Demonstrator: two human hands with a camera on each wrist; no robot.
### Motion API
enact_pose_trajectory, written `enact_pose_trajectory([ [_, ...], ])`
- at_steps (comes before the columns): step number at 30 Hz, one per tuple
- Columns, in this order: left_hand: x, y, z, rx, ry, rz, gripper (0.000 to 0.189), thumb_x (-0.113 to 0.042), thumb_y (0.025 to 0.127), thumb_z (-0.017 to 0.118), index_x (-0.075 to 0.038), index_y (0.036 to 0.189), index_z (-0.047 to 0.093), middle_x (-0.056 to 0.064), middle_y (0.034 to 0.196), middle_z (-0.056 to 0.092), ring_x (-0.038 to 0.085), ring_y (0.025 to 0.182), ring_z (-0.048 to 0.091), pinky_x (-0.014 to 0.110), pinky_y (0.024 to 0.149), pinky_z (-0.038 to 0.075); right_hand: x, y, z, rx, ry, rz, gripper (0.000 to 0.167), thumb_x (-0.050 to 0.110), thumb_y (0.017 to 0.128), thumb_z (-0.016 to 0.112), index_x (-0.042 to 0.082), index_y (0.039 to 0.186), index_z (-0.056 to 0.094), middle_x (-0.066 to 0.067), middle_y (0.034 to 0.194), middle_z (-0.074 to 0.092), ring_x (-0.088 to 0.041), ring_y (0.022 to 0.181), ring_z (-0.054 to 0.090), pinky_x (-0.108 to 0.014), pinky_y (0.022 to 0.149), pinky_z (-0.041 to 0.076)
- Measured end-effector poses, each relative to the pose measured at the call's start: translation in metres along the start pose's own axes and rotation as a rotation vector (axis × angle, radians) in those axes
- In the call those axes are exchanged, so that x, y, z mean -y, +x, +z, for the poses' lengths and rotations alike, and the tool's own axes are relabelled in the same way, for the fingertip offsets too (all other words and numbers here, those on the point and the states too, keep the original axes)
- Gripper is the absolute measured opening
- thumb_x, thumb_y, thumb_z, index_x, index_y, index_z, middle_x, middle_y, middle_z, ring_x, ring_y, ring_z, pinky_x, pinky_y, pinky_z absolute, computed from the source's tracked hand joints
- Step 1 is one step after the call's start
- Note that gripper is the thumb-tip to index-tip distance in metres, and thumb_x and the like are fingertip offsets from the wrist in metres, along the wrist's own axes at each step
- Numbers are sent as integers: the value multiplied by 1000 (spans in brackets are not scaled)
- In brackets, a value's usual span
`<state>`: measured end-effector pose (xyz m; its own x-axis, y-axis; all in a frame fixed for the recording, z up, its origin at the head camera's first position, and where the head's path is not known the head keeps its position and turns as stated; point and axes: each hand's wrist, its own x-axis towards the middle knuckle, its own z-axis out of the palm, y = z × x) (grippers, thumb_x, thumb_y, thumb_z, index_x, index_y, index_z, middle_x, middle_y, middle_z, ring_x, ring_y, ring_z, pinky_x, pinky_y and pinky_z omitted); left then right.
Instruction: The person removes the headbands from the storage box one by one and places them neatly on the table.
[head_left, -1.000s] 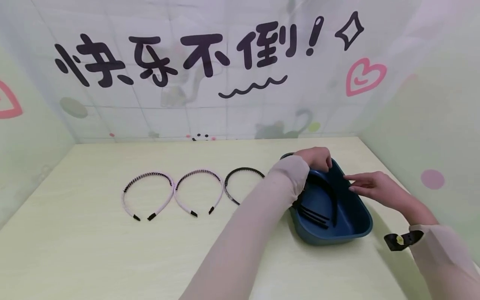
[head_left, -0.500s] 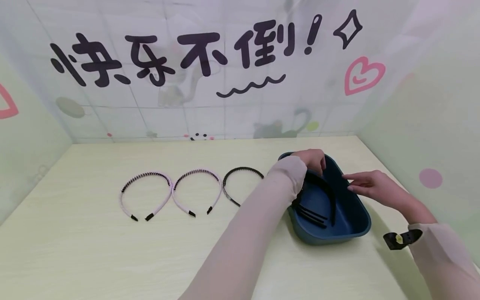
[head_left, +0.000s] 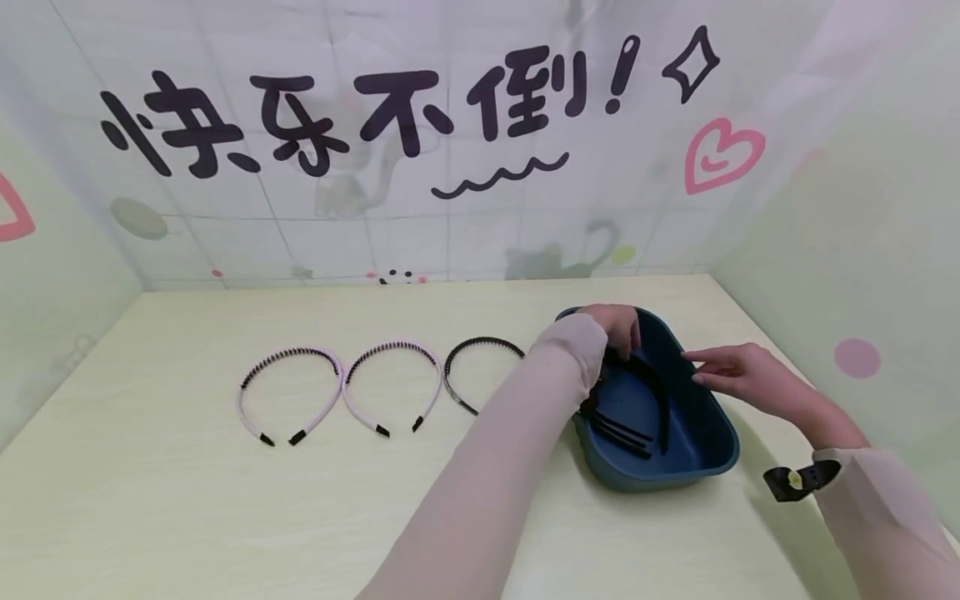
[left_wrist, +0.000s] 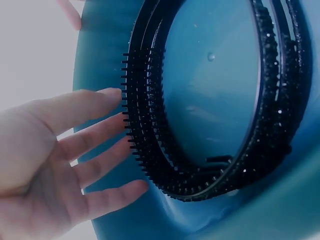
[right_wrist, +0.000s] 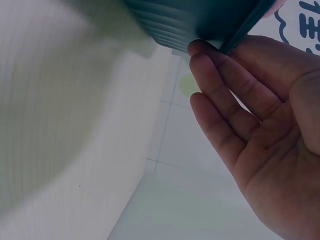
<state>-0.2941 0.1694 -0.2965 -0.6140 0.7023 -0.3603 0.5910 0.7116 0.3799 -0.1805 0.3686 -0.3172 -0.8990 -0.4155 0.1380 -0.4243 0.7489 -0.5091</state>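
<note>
Several black headbands (left_wrist: 145,115), toothed like combs and glittery, lie together in a dark blue plastic bin (head_left: 701,471) at the right of the table. My left hand (head_left: 617,323) reaches into the bin's far part. In the left wrist view, the fingers (left_wrist: 102,197) of that hand are spread, with the thumb and fingertips right at the toothed edge of the headbands. My right hand (head_left: 738,371) touches the bin's right rim with nearly straight fingers. The right wrist view has its fingertips (right_wrist: 197,62) under the rim; the thumb tip is hidden.
Left of the bin, two pale pink headbands (head_left: 327,417) (head_left: 429,406) and one black headband (head_left: 447,379) lie in a row on the pale table (head_left: 247,517). My left sleeve partly covers the black one. Printed walls (head_left: 450,242) enclose the back and sides.
My left hand has shifted slightly left and toward me, lower over the headbands in the bin. My right hand stays at the rim. The headbands on the table lie as before.
</note>
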Motion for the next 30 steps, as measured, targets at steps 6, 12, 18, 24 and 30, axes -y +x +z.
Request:
enact_pose_trajectory([
  [6,3,-3,0,1,-22,-8,32,-5,85,64,-19,113,68,-5,115,61,9,108,50,17,80,42,1,0,0,6,12,19,34,3,86,61,-11,116,57,-8,86,68,-4,74,61,-23,62,50],
  [12,6,-5,0,4,-31,-36,44,8,83,57,-22,115,67,-4,117,59,10,106,50,17,75,42,3,0,-1,16,18,44,35,5,87,61,-10,118,56,-9,88,68,-4,75,61,-24,63,50],
  [18,16,-3,4,-33,-104,-95,53,15,82,50,-26,110,69,-7,119,57,10,96,50,20,66,39,3,0,-1,21,22,51,35,4,87,61,-11,118,56,-9,88,68,-5,76,61,-24,64,50],
  [24,24,-1,9,-67,-148,-95,52,16,83,50,-25,111,68,-6,123,55,9,104,52,20,68,41,2,-1,-1,32,28,59,36,5,87,60,-11,119,55,-9,89,68,-6,76,61,-24,64,50],
  [30,27,7,9,-97,-123,-58,48,13,83,52,-24,106,71,-5,118,58,9,100,52,19,72,42,3,-1,-2,24,33,48,35,4,87,60,-11,118,56,-9,88,68,-5,76,61,-24,64,50],
])
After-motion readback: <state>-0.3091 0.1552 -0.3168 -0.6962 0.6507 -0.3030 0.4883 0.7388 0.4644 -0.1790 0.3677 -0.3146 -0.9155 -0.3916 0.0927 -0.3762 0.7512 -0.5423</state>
